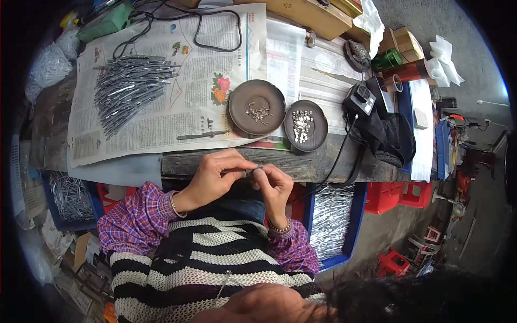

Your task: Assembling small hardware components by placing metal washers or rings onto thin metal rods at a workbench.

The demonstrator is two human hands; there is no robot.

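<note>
Just in front of the table's near edge, my left hand (pixel 218 175) and my right hand (pixel 273 185) meet, fingertips pinched together. Whatever lies between the fingers is too small to make out. Beyond them stands a round brown dish (pixel 240 110) with small thin metal pins in its middle. Touching its right side is a smaller brown dish (pixel 319 119) with many tiny shiny metal pieces. A large fanned pile of slim silvery metal parts (pixel 129 89) lies on the newspaper (pixel 161 126) to the left. One dark slim tool (pixel 202 135) rests near the paper's front edge.
Blue bins of metal parts stand below the table at left (pixel 70 219) and right (pixel 350 245). A black cord (pixel 196 40) loops over the newspaper. At right are a black device (pixel 360 99), a black pouch (pixel 385 140) and a green can (pixel 386 59). Red stools (pixel 393 262) stand on the floor.
</note>
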